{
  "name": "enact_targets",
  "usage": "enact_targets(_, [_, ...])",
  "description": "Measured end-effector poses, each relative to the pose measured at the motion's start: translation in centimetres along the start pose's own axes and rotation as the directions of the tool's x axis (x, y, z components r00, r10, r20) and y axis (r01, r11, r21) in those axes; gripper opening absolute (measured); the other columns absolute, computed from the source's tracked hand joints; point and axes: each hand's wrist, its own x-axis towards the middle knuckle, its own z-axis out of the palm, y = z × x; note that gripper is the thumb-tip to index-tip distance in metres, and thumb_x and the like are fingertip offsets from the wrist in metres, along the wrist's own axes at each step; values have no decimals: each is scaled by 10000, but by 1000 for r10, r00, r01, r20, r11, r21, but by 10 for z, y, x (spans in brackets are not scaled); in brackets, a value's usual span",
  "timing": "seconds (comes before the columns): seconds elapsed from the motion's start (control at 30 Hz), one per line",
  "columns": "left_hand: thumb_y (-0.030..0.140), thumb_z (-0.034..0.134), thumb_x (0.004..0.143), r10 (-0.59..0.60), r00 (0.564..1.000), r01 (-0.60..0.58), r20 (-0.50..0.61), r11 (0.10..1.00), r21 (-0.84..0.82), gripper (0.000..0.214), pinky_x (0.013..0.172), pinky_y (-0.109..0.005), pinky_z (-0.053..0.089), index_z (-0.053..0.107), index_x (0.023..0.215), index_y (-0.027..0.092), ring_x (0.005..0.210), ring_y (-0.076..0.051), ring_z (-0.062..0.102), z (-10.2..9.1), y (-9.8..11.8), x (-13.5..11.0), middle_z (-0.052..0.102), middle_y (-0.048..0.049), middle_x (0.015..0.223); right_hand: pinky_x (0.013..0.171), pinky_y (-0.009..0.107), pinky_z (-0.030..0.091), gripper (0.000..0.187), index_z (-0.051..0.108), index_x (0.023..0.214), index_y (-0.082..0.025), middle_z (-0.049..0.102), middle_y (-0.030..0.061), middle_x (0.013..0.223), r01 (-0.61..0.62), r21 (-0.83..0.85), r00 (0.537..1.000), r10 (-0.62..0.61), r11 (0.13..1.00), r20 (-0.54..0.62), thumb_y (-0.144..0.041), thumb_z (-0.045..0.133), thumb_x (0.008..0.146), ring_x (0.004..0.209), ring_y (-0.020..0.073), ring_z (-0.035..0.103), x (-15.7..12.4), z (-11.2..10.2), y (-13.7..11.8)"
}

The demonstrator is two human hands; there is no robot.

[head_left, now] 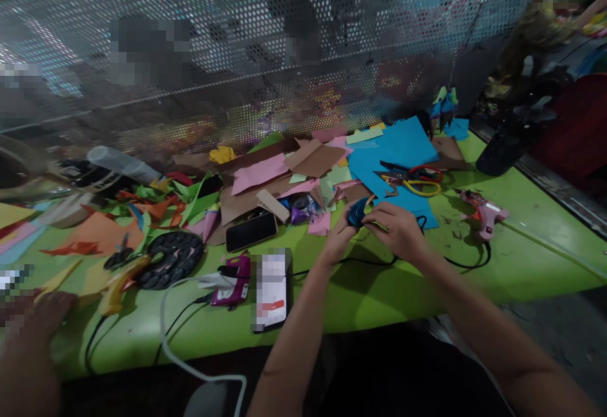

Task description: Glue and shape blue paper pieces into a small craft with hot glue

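My left hand [338, 235] is closed around a small dark blue coiled piece [357, 213] with layered edges, perhaps rolled paper; its material is hard to make out. My right hand [399, 230] meets it from the right, thumb and fingers pinched together at its edge. Whatever lies between those fingertips is too small to tell. Just beyond both hands lie blue paper sheets [398, 148] and scissors with red and yellow handles [422, 187]. A pink glue gun [486, 218] rests to the right, its black cord running under my hands.
Cut coloured paper covers the back of the green table [360, 303]. Left of me are a lit phone [272, 290], a dark phone [251, 232], a purple tissue pack [231, 281], a black round tray [173, 259] and a yellow glue gun [114, 294]. Another person's hand [52, 313] is at far left.
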Motion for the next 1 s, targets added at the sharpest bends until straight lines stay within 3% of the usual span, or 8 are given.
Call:
enact_targets(0.37, [136, 563, 656, -18, 1000, 17, -20, 1000, -25, 580, 1066, -383, 399, 605, 1232, 188, 1202, -267, 531, 4, 8, -2, 642, -52, 1232, 658, 308, 427, 102, 663, 896, -178, 658, 95, 907, 55, -152, 995, -41, 987, 94, -190, 564, 920, 796, 216, 609, 2, 0, -3])
enact_targets(0.5, [140, 565, 629, -28, 1000, 27, -3, 998, -49, 615, 1055, -380, 402, 600, 1240, 191, 1210, -272, 524, 2, 6, -1, 639, -52, 1246, 686, 300, 452, 90, 666, 905, -192, 667, 88, 925, 30, -51, 996, -26, 998, 81, -196, 577, 923, 832, 212, 626, 2, -3, -3])
enact_targets(0.67, [126, 574, 610, -11, 1000, 11, 5, 999, -33, 656, 1090, -373, 353, 587, 1260, 215, 1229, -265, 506, 0, -1, -1, 619, -43, 1272, 738, 302, 505, 82, 671, 902, -212, 673, 69, 906, -47, 176, 996, 59, 983, -64, -205, 592, 923, 852, 197, 647, 4, -8, 0])
enact_targets(1.0, [129, 593, 614, -31, 1000, 30, -5, 999, -41, 662, 1069, -375, 363, 574, 1271, 213, 1214, -270, 509, 1, -3, -1, 627, -50, 1234, 745, 320, 534, 93, 709, 909, -206, 690, 79, 902, -72, 167, 996, 80, 983, -38, -197, 616, 903, 860, 216, 665, 2, -4, -1])
